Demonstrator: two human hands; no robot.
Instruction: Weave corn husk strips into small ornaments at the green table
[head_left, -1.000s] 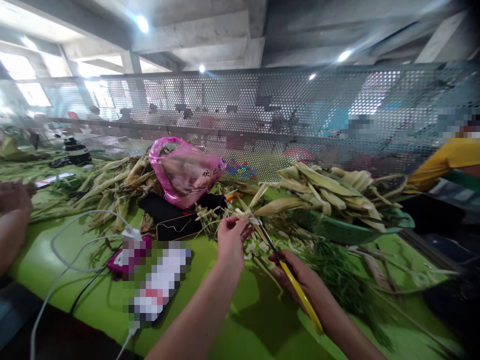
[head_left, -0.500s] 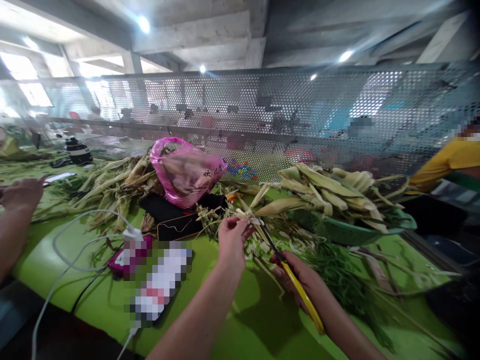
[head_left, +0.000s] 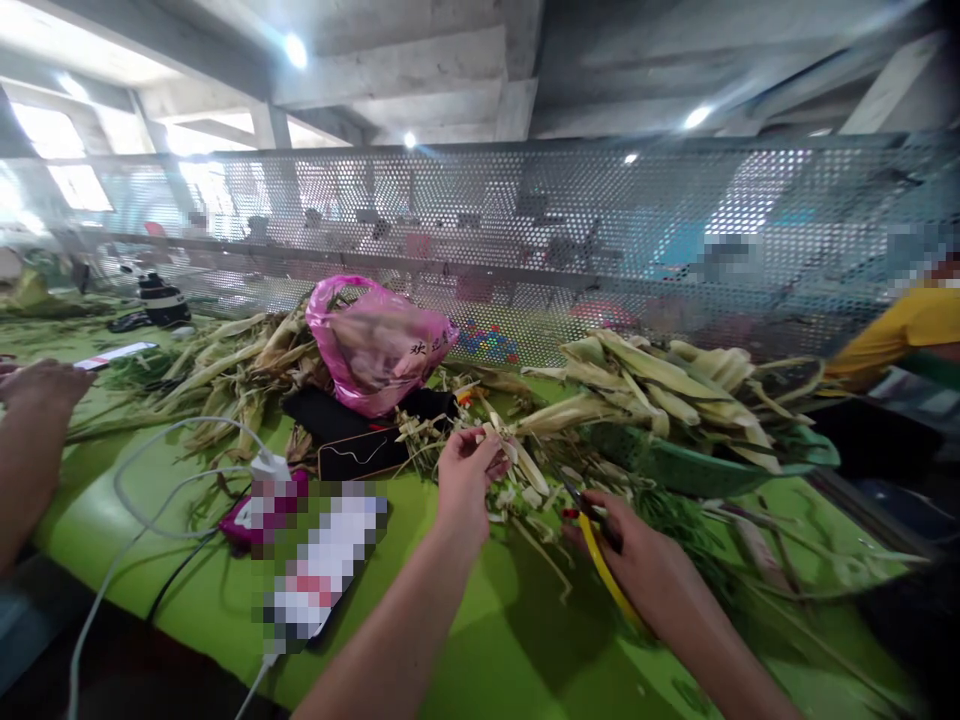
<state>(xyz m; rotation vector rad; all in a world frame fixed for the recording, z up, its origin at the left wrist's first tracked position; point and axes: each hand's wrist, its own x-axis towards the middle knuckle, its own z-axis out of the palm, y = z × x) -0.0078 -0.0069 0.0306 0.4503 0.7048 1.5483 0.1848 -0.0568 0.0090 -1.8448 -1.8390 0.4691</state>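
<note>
Between the thumb and fingers of my left hand (head_left: 466,478) is pinched a pale bundle of corn husk strips (head_left: 525,465), with ends fanning out to the right. My right hand (head_left: 630,550) grips yellow-handled scissors (head_left: 600,555); their dark blades point up and left, apart from the strips. Husk scraps lie on the green table (head_left: 517,620) beneath both hands. Right of the bundle, a heap of dried corn husks (head_left: 675,385) fills a green basket (head_left: 690,470). Part of the scissor handle is hidden by my right hand.
A pink plastic bag (head_left: 379,350) stands behind my left hand, beside more husks (head_left: 240,370). Nearer are a phone (head_left: 330,570), a purple power strip (head_left: 262,510) and white cables. Another person's hand (head_left: 41,390) is at left; a yellow sleeve (head_left: 892,335) at right. A perforated metal screen (head_left: 480,240) runs behind.
The scissors have pulled away from the husk strips, down and to the right, with my right hand. My left hand keeps its pinch in nearly the same place.
</note>
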